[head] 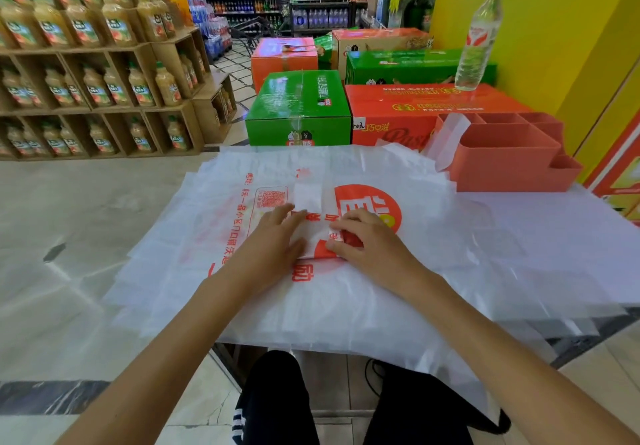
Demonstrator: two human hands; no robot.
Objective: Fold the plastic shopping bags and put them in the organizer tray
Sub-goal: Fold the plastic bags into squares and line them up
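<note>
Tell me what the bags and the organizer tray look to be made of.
Bags: thin plastic film, white, semi-translucent with red print; it wrinkles and drapes over the table edge. Organizer tray: apparently rigid moulded plastic, matte salmon-orange, with straight divider walls. A bag already stands in one compartment.

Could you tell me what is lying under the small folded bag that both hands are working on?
A stack of flat white plastic shopping bags with red print; the table beneath is mostly covered.

Left hand (277, 233) flat, right hand (363, 240) pinching.
</note>
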